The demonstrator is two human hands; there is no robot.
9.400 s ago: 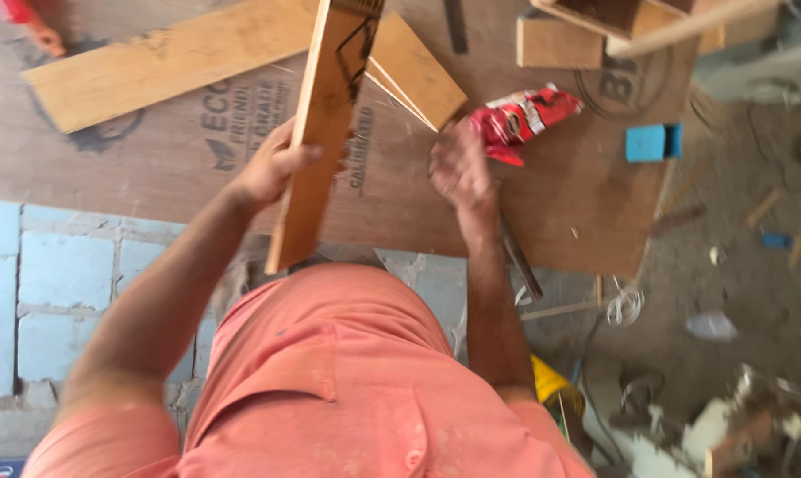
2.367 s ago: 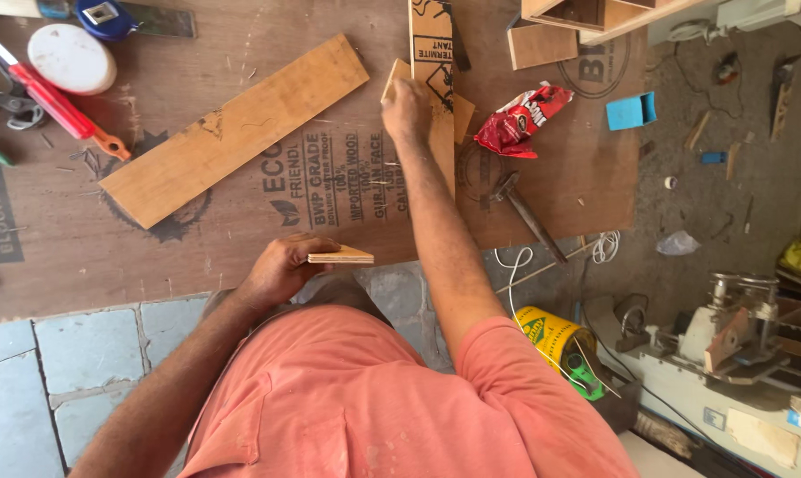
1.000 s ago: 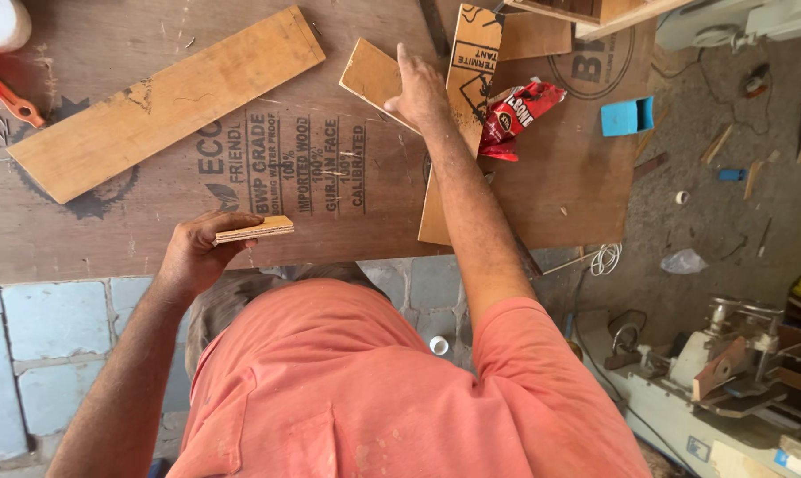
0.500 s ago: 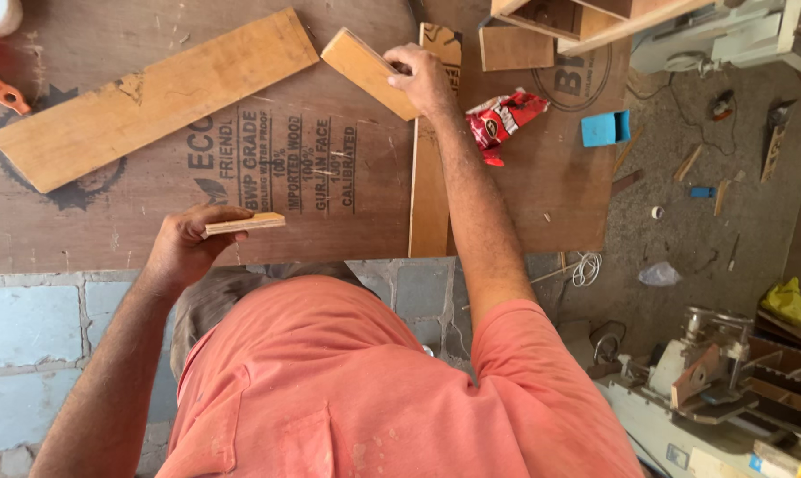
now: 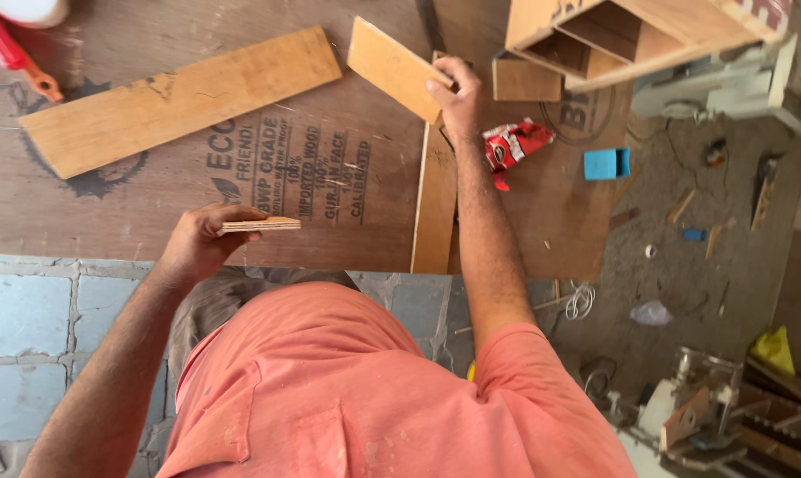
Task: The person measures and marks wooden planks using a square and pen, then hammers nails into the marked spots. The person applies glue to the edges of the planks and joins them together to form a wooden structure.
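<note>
My left hand (image 5: 204,243) holds a small thin plywood offcut (image 5: 261,225) flat, just above the near edge of the big brown plywood sheet (image 5: 153,204). My right hand (image 5: 454,91) reaches far forward and grips the right end of a short tan plywood piece (image 5: 393,67), tilted above the sheet. Below that hand a narrow plywood strip (image 5: 435,199) lies lengthwise on the sheet, running back toward me.
A long plank (image 5: 179,99) lies diagonally on the sheet's left. A red snack packet (image 5: 511,147), a blue block (image 5: 606,164) and a wooden box frame (image 5: 631,35) sit at the right. A red-handled tool (image 5: 11,53) is at top left. Tiled floor (image 5: 29,319) and machine clutter surround.
My right hand has taken hold of the short tan piece and lifted its end. The left hand still holds the small offcut, now slightly nearer the sheet's edge.
</note>
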